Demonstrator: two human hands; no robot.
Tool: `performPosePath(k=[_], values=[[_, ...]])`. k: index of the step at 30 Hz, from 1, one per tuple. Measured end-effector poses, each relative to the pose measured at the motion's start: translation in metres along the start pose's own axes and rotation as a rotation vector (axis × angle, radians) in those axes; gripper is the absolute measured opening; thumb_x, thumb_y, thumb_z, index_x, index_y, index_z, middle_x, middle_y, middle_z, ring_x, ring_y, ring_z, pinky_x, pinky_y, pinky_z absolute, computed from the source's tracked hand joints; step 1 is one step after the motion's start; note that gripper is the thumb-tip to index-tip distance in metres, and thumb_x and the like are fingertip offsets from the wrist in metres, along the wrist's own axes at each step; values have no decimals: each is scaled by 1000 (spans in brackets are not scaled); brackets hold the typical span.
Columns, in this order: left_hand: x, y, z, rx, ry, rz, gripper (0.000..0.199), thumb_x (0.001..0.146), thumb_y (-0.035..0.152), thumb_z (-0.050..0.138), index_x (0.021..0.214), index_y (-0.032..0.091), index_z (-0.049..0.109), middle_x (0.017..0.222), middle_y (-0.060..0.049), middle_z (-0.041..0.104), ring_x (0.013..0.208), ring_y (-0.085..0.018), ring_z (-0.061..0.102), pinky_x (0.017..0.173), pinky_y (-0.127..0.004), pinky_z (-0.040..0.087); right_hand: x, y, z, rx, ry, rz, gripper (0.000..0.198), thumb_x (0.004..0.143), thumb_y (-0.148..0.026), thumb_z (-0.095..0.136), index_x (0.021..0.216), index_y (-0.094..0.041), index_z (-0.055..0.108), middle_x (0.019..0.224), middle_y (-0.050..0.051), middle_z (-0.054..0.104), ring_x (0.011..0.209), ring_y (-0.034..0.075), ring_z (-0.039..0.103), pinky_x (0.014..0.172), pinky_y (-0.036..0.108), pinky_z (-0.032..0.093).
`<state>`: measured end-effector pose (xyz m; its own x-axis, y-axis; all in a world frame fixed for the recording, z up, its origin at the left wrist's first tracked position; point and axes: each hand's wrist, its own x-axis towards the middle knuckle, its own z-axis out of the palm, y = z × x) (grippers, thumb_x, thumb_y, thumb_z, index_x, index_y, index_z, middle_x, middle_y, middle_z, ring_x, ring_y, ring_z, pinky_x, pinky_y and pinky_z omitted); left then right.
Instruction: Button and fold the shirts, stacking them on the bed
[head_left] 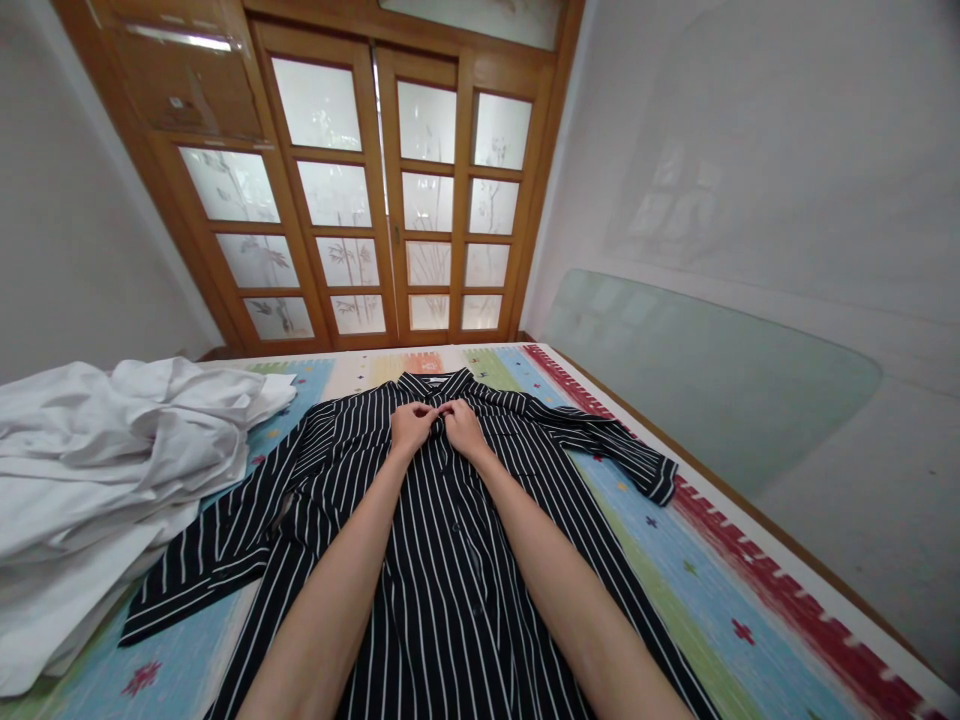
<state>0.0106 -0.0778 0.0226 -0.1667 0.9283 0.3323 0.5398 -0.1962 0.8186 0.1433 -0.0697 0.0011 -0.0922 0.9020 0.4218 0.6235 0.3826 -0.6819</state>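
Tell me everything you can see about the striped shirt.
The striped shirt is black with thin white stripes and looks like woven cloth. It lies spread, slightly wrinkled, on a patterned cover, its collar away from the person and sleeves angled out to both sides. Small dark buttons run down the front. The left hand and right hand pinch the upper front below the collar. The hem is out of view.

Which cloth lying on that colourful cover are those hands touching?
The striped shirt: the left hand and right hand pinch its front, just below the collar. The white cloth lies bunched at left, with neither hand on it.
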Motion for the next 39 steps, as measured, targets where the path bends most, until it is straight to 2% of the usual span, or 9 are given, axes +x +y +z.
performPosePath(k=[13, 17, 20, 24, 28, 31, 34, 36, 39], values=[[-2, 2, -2, 7, -4, 46, 9, 73, 20, 66, 66, 20, 71, 74, -4, 75, 75, -19, 70, 75, -29, 52, -2, -2, 2, 7, 57, -23, 21, 82, -6, 49, 90, -18, 65, 94, 5, 62, 92, 18, 59, 90, 33, 47], [-3, 2, -1, -13, -10, 67, 8, 73, 19, 65, 65, 20, 66, 73, -3, 74, 74, -18, 70, 75, -28, 53, -2, -1, 2, -22, 66, -36, 16, 85, -11, 51, 88, -18, 65, 93, 6, 62, 91, 18, 59, 88, 32, 46], [-5, 1, 1, -51, -16, 67, 4, 72, 17, 64, 74, 20, 63, 73, -1, 73, 73, -16, 71, 72, -26, 52, -1, 0, 3, -58, 65, -31, 15, 90, -17, 51, 84, -18, 65, 90, 6, 63, 89, 19, 59, 87, 33, 46], [-6, -3, 4, -174, 0, 39, 24, 71, 15, 64, 92, 21, 55, 67, 4, 69, 68, -15, 71, 69, -24, 50, 1, 3, 4, -81, 67, -30, 17, 91, -18, 50, 82, -19, 64, 89, 6, 62, 89, 19, 58, 86, 32, 45], [-5, -6, 5, -210, -5, 15, 27, 73, 17, 64, 96, 21, 52, 69, 4, 70, 70, -16, 71, 69, -24, 50, 0, 4, 5, -88, 83, -23, 16, 90, -15, 49, 85, -19, 64, 90, 6, 61, 89, 19, 56, 87, 32, 44], [-4, -6, 5, -31, -2, 49, 21, 78, 17, 59, 99, 20, 57, 78, 0, 73, 75, -16, 71, 75, -26, 51, -1, 3, 3, -113, 81, -25, 17, 88, -11, 49, 89, -19, 64, 92, 6, 60, 91, 20, 55, 88, 33, 44], [-5, -4, 4, 224, -2, 120, 19, 82, 12, 51, 91, 19, 66, 92, -8, 75, 89, -20, 70, 86, -31, 50, -3, -1, 0, -192, 58, -58, 17, 85, -10, 51, 91, -19, 65, 97, 9, 60, 98, 24, 52, 92, 37, 43], [-6, -4, 3, 301, -13, 145, 22, 81, 10, 50, 86, 19, 70, 99, -11, 74, 99, -25, 67, 92, -36, 47, -4, -4, -1, -240, 32, -73, 20, 84, -10, 51, 94, -19, 66, 102, 12, 61, 103, 27, 51, 94, 39, 42], [-10, -3, 1, 356, -36, 165, 24, 81, 12, 52, 88, 20, 73, 105, -13, 74, 106, -29, 63, 97, -41, 44, -7, -8, -1, -287, -28, -48, 26, 87, -11, 47, 103, -18, 66, 112, 15, 62, 109, 28, 51, 97, 43, 40]])
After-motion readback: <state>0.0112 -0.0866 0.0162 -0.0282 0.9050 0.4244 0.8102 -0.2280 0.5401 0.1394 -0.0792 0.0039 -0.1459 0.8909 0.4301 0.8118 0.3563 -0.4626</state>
